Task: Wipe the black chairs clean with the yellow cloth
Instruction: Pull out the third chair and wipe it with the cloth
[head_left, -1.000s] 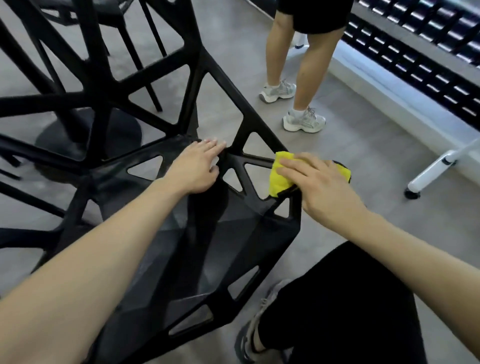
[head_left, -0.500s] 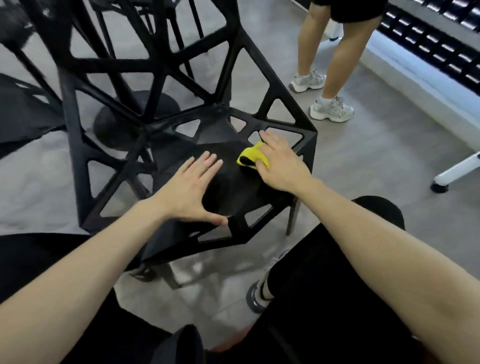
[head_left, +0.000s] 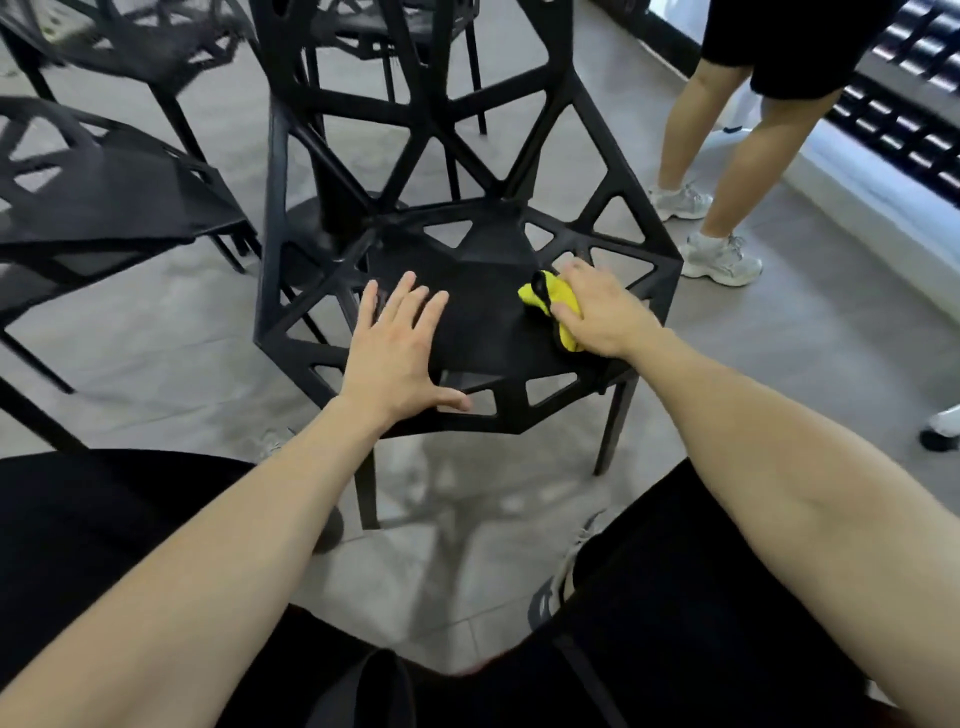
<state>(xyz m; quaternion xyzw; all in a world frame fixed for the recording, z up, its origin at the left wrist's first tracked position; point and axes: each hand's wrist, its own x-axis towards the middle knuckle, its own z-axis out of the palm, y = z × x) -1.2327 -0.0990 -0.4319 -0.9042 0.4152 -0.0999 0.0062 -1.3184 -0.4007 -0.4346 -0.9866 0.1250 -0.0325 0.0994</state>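
Observation:
A black chair (head_left: 483, 260) with a lattice of triangular cut-outs stands in front of me, its seat facing up. My left hand (head_left: 400, 348) lies flat on the left of the seat, fingers spread and straight. My right hand (head_left: 597, 306) presses a crumpled yellow cloth (head_left: 548, 304) onto the right side of the seat; the hand covers much of the cloth, and whether its fingers curl round the cloth is hidden.
More black chairs (head_left: 93, 192) stand at the left and behind. A person in black shorts and pale sneakers (head_left: 719, 257) stands on the grey floor at the right. A white ledge (head_left: 857, 197) runs along the right wall. My dark-clothed knees (head_left: 701, 597) are below.
The view has pulled back from the chair. My left hand shifted from the frame's edge onto the seat, laid flat. My right hand slid the cloth from the frame's rim to the seat surface.

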